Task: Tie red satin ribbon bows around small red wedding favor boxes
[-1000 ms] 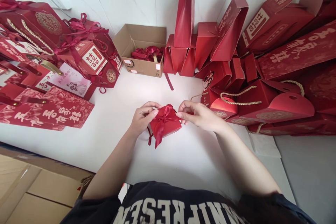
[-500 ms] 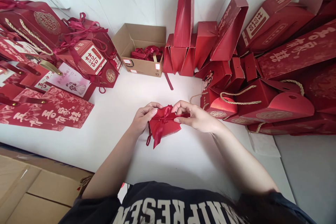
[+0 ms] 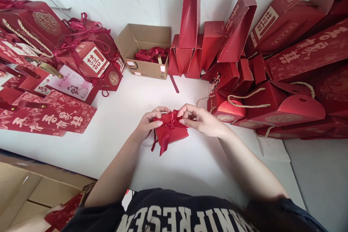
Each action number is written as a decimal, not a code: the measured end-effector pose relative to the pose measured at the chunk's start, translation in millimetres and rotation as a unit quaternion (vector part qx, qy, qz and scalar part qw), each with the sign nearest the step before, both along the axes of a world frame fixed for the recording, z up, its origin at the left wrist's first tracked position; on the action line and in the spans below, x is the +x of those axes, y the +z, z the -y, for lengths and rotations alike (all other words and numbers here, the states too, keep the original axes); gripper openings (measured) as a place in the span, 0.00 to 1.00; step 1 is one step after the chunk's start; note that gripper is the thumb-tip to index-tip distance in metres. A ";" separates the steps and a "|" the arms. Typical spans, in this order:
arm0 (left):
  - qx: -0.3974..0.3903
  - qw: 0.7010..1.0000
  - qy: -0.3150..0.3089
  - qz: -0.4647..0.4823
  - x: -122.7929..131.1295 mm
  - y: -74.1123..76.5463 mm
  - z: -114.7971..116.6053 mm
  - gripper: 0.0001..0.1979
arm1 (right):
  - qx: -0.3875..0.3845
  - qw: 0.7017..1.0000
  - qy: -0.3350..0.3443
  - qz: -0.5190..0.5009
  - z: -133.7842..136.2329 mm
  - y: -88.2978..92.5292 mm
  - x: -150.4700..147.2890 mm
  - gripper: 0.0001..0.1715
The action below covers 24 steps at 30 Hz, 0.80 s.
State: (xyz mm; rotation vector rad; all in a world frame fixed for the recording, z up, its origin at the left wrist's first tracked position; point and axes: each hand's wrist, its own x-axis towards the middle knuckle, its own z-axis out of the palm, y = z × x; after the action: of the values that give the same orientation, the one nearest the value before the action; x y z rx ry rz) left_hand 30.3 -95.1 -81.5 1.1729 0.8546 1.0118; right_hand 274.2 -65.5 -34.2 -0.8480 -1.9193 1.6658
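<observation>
One smooth-sided red card box (image 3: 178, 135) on the white tabletop (image 3: 174, 166): left hand (image 3: 148, 123) clasping its edge, right hand (image 3: 199, 119) nearly closed, pinching glossy ribbon (image 3: 164, 143); a label (image 3: 95, 61) at upper left reads 囍.

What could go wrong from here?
The bare right hand has its fingers at the glossy red ribbon bow: a stray tug could loosen it. The bare left hand holds the small red cardboard box: squeezing might dent it. The twisted dark-red cord beside it could snag.
</observation>
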 end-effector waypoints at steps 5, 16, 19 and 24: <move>-0.003 0.999 -0.004 0.034 -1.9 -4.6 -2.0 0.17 | 0.006 1.000 0.000 0.021 -1.3 0.3 2.8 0.08; -0.007 0.999 0.002 0.042 -1.6 -4.4 -4.3 0.17 | 0.016 0.999 0.016 0.028 -4.2 1.1 6.7 0.07; -0.014 0.999 0.013 0.039 -0.7 -2.2 -4.9 0.19 | 0.029 0.999 0.015 0.033 -4.4 0.0 7.2 0.07; -0.021 0.998 0.056 0.018 4.3 0.5 -2.2 0.21 | 0.039 0.998 0.018 0.035 -5.3 -1.0 7.0 0.07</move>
State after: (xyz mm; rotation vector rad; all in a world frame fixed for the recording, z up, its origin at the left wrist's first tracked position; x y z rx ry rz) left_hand 34.6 -92.9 -81.0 1.0774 0.9167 1.0990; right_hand 281.2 -60.3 -35.2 -0.8577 -2.0440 1.5890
